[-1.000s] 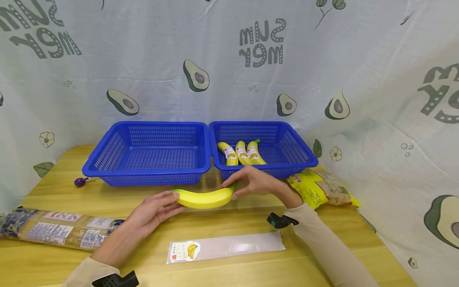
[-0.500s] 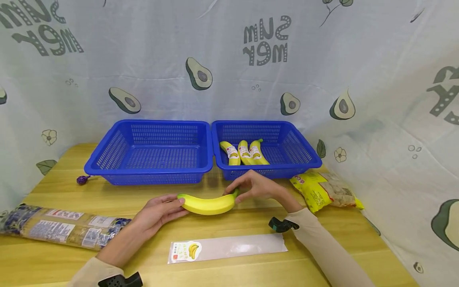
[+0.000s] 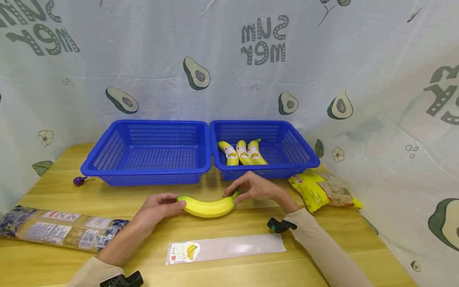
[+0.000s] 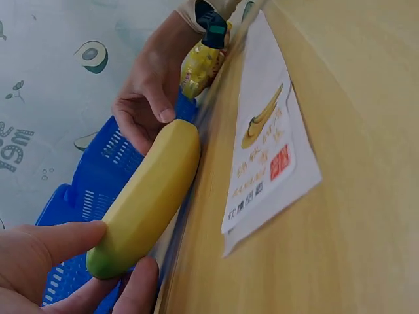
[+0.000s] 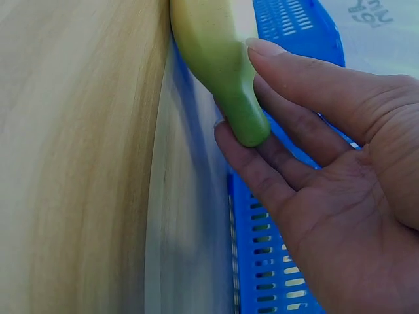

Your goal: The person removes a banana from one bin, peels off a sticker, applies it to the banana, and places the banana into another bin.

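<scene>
A yellow banana [image 3: 209, 208] with green ends is held level between both hands, just above the table. At its blunt green tip, my left hand [image 3: 157, 209] pinches it, thumb on one side and fingers on the other, as the left wrist view shows. My right hand [image 3: 252, 188] has the green stem [image 5: 242, 118] between thumb and fingers. In front of the banana lies a pale strip [image 3: 240, 246] with a banana-picture sticker [image 3: 184, 251] at its left end. Several bananas with labels [image 3: 244, 153] lie in the right blue basket [image 3: 308, 161].
Beside that basket stands another blue basket [image 3: 150, 172], with nothing in it. A long printed packet [image 3: 53, 229] lies on the left, partly behind the left forearm. On the right is a yellow bag [image 3: 319, 190]. A small purple lollipop [image 3: 79, 181] lies at far left.
The banana and both hands have come slightly down and nearer to me. My left thumb has shifted on the banana's tip. The strip and baskets have stayed put.
</scene>
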Demonstrator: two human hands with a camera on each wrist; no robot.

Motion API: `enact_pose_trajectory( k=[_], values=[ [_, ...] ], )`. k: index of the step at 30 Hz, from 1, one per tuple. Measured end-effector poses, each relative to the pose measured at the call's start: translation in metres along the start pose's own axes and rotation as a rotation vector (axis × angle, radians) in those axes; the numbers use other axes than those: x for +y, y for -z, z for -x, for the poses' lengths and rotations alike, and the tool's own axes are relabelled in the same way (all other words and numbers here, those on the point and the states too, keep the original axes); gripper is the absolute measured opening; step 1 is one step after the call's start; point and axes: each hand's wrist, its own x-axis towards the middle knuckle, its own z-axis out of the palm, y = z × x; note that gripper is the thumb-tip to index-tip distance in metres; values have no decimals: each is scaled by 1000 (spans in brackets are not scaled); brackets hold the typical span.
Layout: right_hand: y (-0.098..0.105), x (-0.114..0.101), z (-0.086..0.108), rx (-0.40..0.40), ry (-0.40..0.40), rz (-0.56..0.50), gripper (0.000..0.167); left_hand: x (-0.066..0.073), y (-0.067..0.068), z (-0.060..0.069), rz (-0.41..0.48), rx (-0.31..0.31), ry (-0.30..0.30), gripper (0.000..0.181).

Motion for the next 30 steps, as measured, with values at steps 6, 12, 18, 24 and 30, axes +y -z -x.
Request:
enact_pose_trajectory(
  k=[6, 12, 18, 24, 30],
  values=[
    [0, 0, 0, 5, -4, 9, 31, 6, 2, 0, -174, -5, -58, 47],
    [0, 1, 1, 4, -1, 29, 30, 9, 2, 0, -299, -22, -108, 40],
    [-1, 3, 3, -2, -14, 29, 31, 9, 3, -1, -352, -49, -142, 37],
    [1, 2, 5, -10, 4, 46, 32, 11, 4, -3, -380, -83, -163, 40],
    [2, 2, 2, -15, 11, 44, 32, 15, 11, -2, -378, -124, -164, 45]
  ],
)
